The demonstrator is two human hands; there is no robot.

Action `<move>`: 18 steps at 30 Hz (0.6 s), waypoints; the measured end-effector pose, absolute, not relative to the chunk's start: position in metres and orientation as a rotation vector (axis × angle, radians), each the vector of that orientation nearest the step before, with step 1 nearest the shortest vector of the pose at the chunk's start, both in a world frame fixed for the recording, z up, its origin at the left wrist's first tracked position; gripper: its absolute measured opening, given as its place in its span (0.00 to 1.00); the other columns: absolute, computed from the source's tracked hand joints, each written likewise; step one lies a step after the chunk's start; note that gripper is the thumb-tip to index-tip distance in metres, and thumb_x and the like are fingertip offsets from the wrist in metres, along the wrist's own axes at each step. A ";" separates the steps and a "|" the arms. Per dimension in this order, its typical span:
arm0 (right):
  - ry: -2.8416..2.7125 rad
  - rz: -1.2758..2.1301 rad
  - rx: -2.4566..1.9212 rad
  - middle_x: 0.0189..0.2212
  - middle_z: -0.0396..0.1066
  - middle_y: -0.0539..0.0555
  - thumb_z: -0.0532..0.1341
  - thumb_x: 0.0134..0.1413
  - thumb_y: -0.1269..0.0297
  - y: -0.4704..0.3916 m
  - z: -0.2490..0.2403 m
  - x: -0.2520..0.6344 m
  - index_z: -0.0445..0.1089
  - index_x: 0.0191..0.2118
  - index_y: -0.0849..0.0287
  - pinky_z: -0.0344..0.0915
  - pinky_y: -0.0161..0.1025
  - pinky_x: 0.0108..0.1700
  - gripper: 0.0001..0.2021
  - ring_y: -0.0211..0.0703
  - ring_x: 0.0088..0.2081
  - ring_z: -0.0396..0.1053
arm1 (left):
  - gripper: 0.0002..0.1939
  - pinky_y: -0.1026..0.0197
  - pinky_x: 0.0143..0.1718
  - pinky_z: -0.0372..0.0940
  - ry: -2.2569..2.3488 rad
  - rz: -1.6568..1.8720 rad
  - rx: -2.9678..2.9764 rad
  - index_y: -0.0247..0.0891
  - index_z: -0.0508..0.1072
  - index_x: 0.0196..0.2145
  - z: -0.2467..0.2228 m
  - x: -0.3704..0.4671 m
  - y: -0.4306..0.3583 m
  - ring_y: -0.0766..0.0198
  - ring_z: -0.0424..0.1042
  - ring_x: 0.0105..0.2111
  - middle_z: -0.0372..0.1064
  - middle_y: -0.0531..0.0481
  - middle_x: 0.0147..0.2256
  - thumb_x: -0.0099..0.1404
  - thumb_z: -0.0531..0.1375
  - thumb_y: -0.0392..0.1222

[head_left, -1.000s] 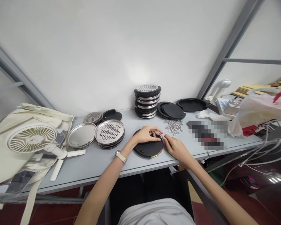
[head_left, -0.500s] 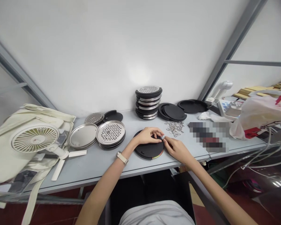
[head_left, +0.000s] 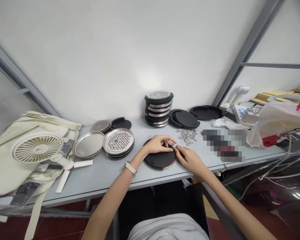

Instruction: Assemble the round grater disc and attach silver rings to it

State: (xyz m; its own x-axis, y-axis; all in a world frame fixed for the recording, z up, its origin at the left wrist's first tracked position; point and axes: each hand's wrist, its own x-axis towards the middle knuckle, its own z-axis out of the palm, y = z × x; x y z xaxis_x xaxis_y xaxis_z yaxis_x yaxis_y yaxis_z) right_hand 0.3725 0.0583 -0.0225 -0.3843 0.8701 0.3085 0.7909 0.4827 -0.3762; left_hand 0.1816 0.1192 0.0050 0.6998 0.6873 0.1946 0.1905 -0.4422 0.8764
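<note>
A black round tray-like disc (head_left: 161,161) lies on the table in front of me, with a red-yellow-green strip on its near right edge. My left hand (head_left: 160,144) rests over its far side, thumb and fingers pinched together at the right rim. My right hand (head_left: 189,159) comes from the right, its thumb and fingers closed at the same spot. Between the fingertips shows a small silvery piece (head_left: 174,146), too small to make out fully. Just beyond the right hand lies a pile of small metal wire clips (head_left: 187,136).
A tall stack of black rings and metal grater plates (head_left: 159,110) stands by the wall. More black discs (head_left: 186,119) lie to its right. Leftward are perforated plates (head_left: 118,141), plain metal plates (head_left: 88,145) and a white fan (head_left: 38,149). A plastic bag (head_left: 277,123) sits at right.
The silvery piece at the fingertips is turned and shows more plainly now. Both hands have stayed at the right rim of the disc, with only slight finger movement.
</note>
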 end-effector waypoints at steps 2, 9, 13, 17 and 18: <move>-2.260 0.237 -1.379 0.22 0.68 0.51 0.45 0.64 0.63 0.058 -0.022 0.373 0.60 0.30 0.56 0.55 0.35 0.27 0.12 0.42 0.23 0.66 | 0.19 0.66 0.33 0.59 0.663 0.681 1.983 0.35 0.73 0.43 0.005 0.181 0.120 0.68 0.67 0.32 0.71 0.47 0.36 0.53 0.64 0.41; -2.216 0.372 -1.347 0.21 0.65 0.50 0.44 0.64 0.61 0.059 -0.019 0.374 0.57 0.28 0.55 0.55 0.34 0.28 0.14 0.41 0.23 0.64 | 0.20 0.66 0.33 0.59 0.657 0.677 1.961 0.34 0.73 0.44 0.004 0.182 0.121 0.69 0.67 0.31 0.71 0.48 0.33 0.53 0.65 0.42; -2.198 0.441 -1.340 0.20 0.64 0.49 0.44 0.64 0.60 0.060 -0.018 0.375 0.56 0.27 0.55 0.55 0.34 0.28 0.15 0.40 0.23 0.63 | 0.19 0.66 0.33 0.59 0.663 0.679 1.957 0.35 0.73 0.43 0.004 0.182 0.120 0.69 0.66 0.31 0.71 0.48 0.33 0.53 0.65 0.42; -2.190 0.483 -1.331 0.21 0.64 0.49 0.44 0.64 0.59 0.061 -0.018 0.376 0.56 0.27 0.56 0.54 0.34 0.28 0.15 0.40 0.24 0.63 | 0.18 0.66 0.33 0.59 0.656 0.685 1.963 0.35 0.73 0.43 0.005 0.182 0.119 0.69 0.66 0.31 0.70 0.49 0.32 0.53 0.64 0.41; -2.186 0.488 -1.332 0.21 0.64 0.49 0.44 0.64 0.59 0.061 -0.018 0.377 0.57 0.27 0.56 0.54 0.34 0.28 0.15 0.40 0.24 0.63 | 0.18 0.66 0.33 0.59 0.654 0.686 1.964 0.35 0.73 0.43 0.005 0.182 0.119 0.69 0.66 0.31 0.70 0.48 0.32 0.53 0.64 0.41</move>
